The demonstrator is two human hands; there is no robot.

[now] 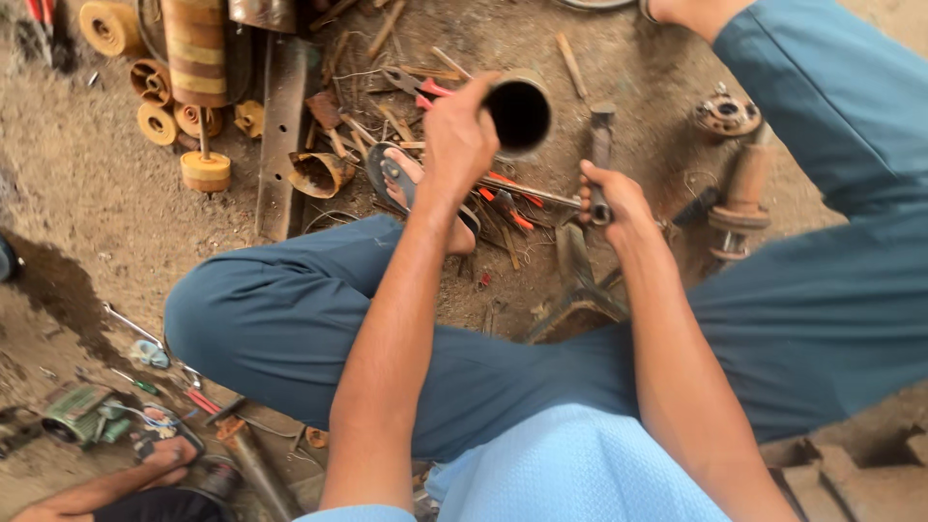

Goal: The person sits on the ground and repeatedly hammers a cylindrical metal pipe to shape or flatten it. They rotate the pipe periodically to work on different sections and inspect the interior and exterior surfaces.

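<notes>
The bare dirt floor [97, 193] is the largest thing in view, littered with scrap. Across it sits the person in blue trousers [290, 329], 1 knee bent up, 1 sandalled foot [411, 179] resting among the clutter. A tall cylindrical roll banded in brown and yellow [196, 48] stands at the top left, beside a flat rusty steel bar [282, 126] lying lengthwise. Around the roll I count about 5 small yellow wooden spools [206, 170].

The left hand [459, 135] is closed around the rim of 1 dark hollow metal cylinder [520, 113], held up just above the sandalled foot with its open mouth toward the camera; the inside looks black, and nothing can be seen in it. The right hand [614, 198] is wrapped tight around the grey handle of 1 metal hammer-like tool [601, 145], its head pointing upward just beside the cylinder, not touching it. 1 rusty flanged fitting [727, 114] lies at the upper right.

At the bottom left, another person's hand [164, 454] rests near 1 small green motor [77, 414].
</notes>
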